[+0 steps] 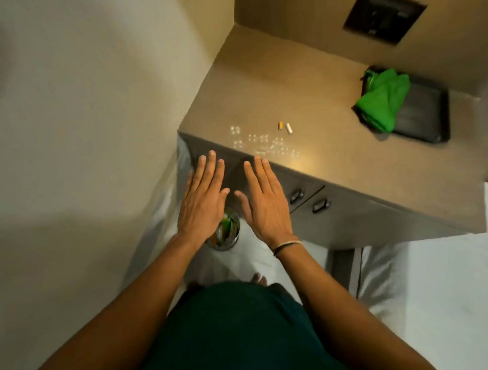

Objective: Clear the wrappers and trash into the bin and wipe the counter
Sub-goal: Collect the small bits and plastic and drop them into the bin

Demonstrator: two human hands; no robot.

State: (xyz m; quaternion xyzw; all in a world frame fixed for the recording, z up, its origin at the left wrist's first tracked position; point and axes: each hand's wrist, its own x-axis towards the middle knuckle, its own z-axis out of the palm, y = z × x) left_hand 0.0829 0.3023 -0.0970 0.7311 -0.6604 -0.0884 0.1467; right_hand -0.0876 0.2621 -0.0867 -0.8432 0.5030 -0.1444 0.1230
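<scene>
1. The left hand (201,201) and the right hand (263,201) were flat at the frame centre, fingers spread, holding nothing.
2. The bin (226,233) stood below them, with wrappers inside.
3. Two small scraps (285,126) lay on the counter (302,92).
4. A green cloth (380,99) lay on a dark tray (424,112), upper right.

Head view looks steeply down, somewhat blurred
</scene>
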